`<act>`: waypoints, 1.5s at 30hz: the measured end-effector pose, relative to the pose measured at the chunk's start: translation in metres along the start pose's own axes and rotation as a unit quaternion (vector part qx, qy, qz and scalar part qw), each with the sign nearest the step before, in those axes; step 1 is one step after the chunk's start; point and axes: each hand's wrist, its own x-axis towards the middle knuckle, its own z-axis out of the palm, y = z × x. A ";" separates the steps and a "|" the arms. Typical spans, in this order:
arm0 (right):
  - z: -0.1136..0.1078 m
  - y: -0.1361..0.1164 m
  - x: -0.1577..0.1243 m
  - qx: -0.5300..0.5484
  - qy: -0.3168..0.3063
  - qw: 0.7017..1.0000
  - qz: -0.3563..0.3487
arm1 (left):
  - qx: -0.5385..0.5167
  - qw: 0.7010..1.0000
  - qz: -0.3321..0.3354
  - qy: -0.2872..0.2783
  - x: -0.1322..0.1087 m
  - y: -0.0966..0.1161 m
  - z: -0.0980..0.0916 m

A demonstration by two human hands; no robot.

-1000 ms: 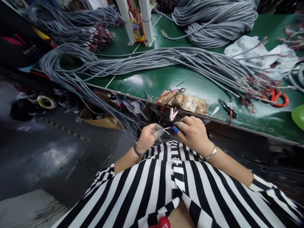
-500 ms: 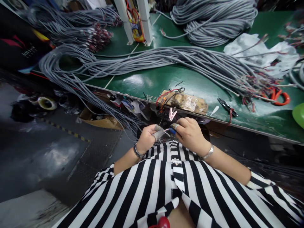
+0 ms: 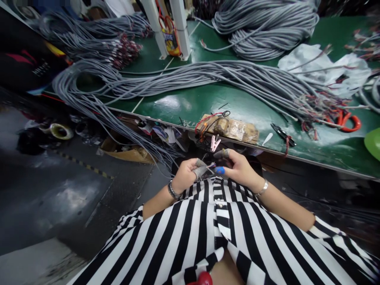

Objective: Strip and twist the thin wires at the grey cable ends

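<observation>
From my remote seat, the change is in the right hand (image 3: 237,168). A moment ago it was curled over the work; now its fingers are spread, the forefinger is lifted, and the thumb with the blue cap (image 3: 220,170) only touches the strand tips. The left hand (image 3: 185,176) stays closed, pinching the thin wires (image 3: 210,167) between its grey-capped fingertips. I judge that hand alone carries them now. The wires sit between the two hands, at the left hand's fingertips and just left of the right thumb. Just beyond the hands, a pink clip (image 3: 215,143) hangs at the table (image 3: 190,105) edge, with a taped block (image 3: 234,128) behind it. Black cutters (image 3: 283,134) lie further right. Grey cables (image 3: 208,77) stretch across, well beyond.
</observation>
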 end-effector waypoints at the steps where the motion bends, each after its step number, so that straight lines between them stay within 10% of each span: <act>1: -0.002 -0.003 -0.001 -0.034 -0.012 0.999 -0.018 | 0.000 1.000 0.000 -0.004 0.001 0.001 -0.001; 7: 0.005 -0.004 0.002 0.070 -0.117 0.984 0.114 | 0.073 0.988 0.065 -0.118 0.001 0.003 -0.005; 10: 0.015 0.000 0.001 0.233 -0.122 0.946 0.190 | 0.019 0.997 0.040 -0.064 0.001 0.001 -0.006; 15: 0.021 -0.009 -0.004 0.061 -0.002 0.998 -0.001 | 0.000 0.998 0.023 0.055 0.004 -0.002 0.000; 19: 0.013 -0.010 0.000 -0.080 0.061 0.992 -0.074 | 0.142 0.983 0.115 -0.037 0.006 0.001 -0.001; 24: 0.009 0.005 0.004 0.077 0.099 0.988 0.093 | 0.101 0.986 0.073 -0.109 0.006 -0.002 -0.010; 34: 0.013 0.019 0.006 0.316 0.016 0.912 0.260 | -0.060 0.998 -0.010 -0.032 0.008 -0.013 -0.013; 40: 0.010 0.016 0.000 0.070 0.119 0.988 0.075 | -0.087 0.996 -0.030 0.004 0.008 -0.011 -0.012; 45: 0.009 0.013 -0.001 -0.013 0.024 0.999 0.032 | -0.055 0.998 -0.024 -0.020 0.009 -0.010 -0.009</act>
